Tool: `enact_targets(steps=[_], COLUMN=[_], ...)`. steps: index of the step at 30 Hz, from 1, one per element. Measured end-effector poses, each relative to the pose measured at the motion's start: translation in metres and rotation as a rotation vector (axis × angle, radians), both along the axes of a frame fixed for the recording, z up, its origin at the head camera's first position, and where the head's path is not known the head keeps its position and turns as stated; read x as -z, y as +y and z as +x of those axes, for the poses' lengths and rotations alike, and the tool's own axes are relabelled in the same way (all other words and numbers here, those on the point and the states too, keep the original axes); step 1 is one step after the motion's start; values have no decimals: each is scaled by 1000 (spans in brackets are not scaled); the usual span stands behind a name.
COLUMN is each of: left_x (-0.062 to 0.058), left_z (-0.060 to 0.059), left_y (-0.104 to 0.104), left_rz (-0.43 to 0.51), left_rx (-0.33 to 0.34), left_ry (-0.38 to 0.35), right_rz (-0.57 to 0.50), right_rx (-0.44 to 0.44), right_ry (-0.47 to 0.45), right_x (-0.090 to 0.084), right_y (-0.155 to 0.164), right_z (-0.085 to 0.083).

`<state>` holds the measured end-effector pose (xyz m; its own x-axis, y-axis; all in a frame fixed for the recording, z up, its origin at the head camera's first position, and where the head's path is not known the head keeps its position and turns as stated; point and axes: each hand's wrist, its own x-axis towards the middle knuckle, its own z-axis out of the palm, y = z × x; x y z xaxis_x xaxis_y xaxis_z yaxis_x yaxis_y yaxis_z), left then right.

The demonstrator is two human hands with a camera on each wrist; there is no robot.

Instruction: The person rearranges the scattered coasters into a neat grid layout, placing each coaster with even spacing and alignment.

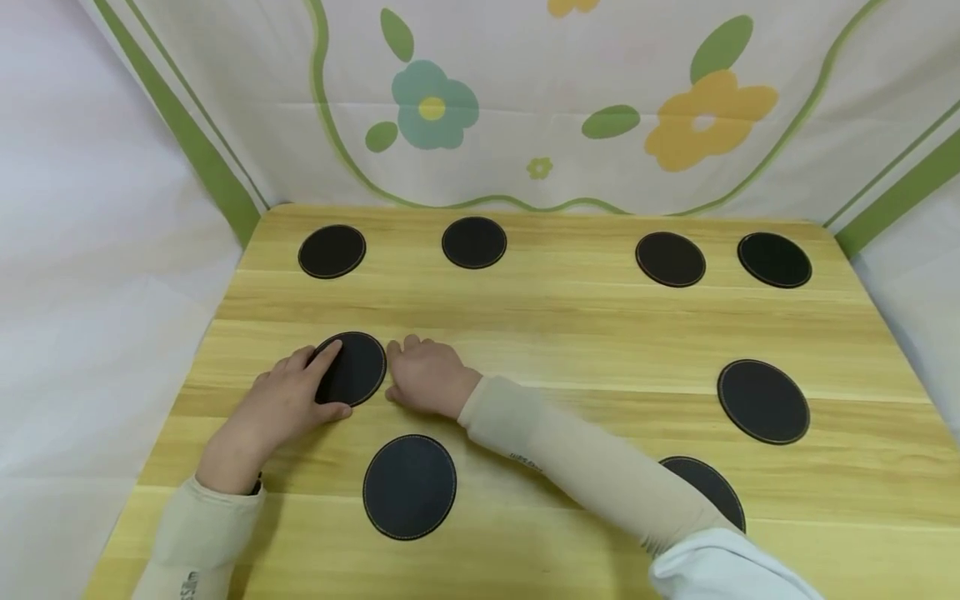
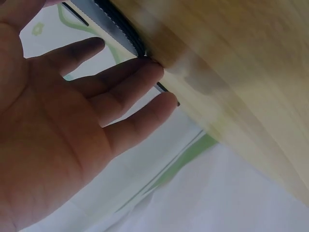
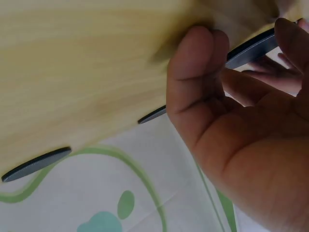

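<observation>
While my left hand (image 1: 288,398) pinches the black round coaster (image 1: 351,367) between forefinger and thumb, my right hand (image 1: 427,375) touches its right edge, fingers curled, on the wooden table (image 1: 570,333).

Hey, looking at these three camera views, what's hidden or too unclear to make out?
- Coaster near the table's front right: head view, partly covered by the right forearm.
- Coaster between the hands: whether its edge is lifted; the left hand and right hand hide it.
- Table: left wrist view, blurred.
- Right-hand fingertips: right wrist view, cut off at the frame edge.
</observation>
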<state>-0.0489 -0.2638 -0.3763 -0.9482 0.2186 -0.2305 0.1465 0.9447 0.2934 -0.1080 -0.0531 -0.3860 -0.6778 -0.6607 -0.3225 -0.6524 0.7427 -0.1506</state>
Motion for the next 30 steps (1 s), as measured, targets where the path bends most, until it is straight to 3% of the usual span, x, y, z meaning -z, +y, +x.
enact_targets(steps=[5, 17, 25, 30], left_x=[1, 5, 5, 6], left_z=[0, 3, 3, 3], left_y=[0, 1, 7, 9], left_rz=[7, 21, 55, 56], left_rx=[21, 64, 52, 63], left_ry=[38, 167, 59, 120], right_rz=[1, -171, -190, -202], right_rx=[1, 61, 43, 60], right_ry=[10, -135, -141, -139], right_x=[2, 3, 3, 6], right_y=[-8, -3, -5, -4], right_z=[4, -6, -8, -10])
